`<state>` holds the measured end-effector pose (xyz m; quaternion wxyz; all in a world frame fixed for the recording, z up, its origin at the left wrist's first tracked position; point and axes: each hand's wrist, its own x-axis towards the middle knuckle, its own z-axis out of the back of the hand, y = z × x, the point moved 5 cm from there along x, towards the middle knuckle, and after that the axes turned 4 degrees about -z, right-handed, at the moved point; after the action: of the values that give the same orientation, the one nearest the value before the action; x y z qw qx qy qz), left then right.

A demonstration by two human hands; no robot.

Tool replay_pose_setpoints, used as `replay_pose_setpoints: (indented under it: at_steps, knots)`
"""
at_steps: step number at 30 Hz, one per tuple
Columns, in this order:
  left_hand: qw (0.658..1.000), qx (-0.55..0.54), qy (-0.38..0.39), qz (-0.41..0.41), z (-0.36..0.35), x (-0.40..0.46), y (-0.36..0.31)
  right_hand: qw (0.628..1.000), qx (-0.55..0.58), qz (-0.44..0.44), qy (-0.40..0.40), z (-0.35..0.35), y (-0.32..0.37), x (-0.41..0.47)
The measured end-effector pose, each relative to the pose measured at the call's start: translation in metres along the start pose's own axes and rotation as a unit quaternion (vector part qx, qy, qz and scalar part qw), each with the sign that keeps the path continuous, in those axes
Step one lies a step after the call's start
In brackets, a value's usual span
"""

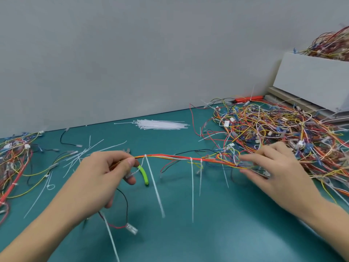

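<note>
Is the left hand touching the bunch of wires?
Touching. The head view shows the left hand pinching one end of the wire bunch between thumb and fingers, with no gap.

Bright, even light falls softly from above; the grey wall [132, 53] is evenly lit; the table [188, 233] has a pale sheen at its near right and faint, soft shadows under the left hand [105, 174] and right hand [273, 167]; the right fingertips [244, 158] and the hanging cable ties [192, 195] are smeared by motion blur; the wire bundle [170, 157] is sharper; the wide lens bows the table's far edge and tilts the white box [311, 82]; detail is soft overall.
</note>
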<state>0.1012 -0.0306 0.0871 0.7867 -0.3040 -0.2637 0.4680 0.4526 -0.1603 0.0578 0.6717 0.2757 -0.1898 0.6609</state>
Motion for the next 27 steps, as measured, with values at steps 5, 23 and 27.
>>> replay_pose_setpoints:
  at_steps: [5,23,27]
  knots:
    - [0.999,-0.012,-0.02,0.028,-0.002,0.006,0.01,0.995,0.03,0.068,-0.067,0.01,0.007,0.0]
    - [0.991,0.086,0.097,-0.01,-0.005,-0.018,0.015,0.956,0.056,-0.065,0.282,-0.017,0.001,0.011]
    - [0.982,0.132,0.124,-0.049,-0.001,-0.024,0.01,0.947,0.175,-0.12,0.243,-0.003,-0.002,0.025]
